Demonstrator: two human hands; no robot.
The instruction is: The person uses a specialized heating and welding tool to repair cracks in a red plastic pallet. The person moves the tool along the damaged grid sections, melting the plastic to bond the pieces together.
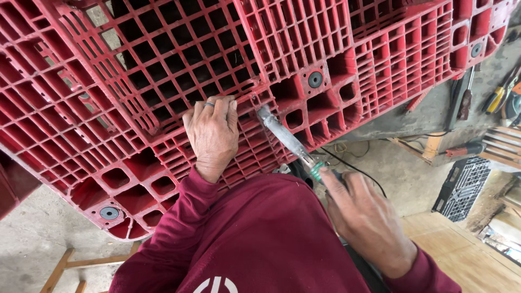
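A big red plastic pallet [163,65] with a grid of square openings fills the upper view. My left hand [213,133], a ring on one finger, presses flat on the pallet's ribs near its lower edge. My right hand [364,217] grips the green-collared handle of a metal rod tool [282,135], apparently a soldering iron. The tool's grey tip touches the pallet just right of my left fingers. A black cord [358,169] trails from the tool. Maroon sleeves cover both arms.
Hand tools [496,97], among them screwdrivers and pliers, lie on the concrete floor at the right. A black grid crate [461,187] and wooden slats [502,144] sit lower right. A wooden frame [68,266] shows at bottom left.
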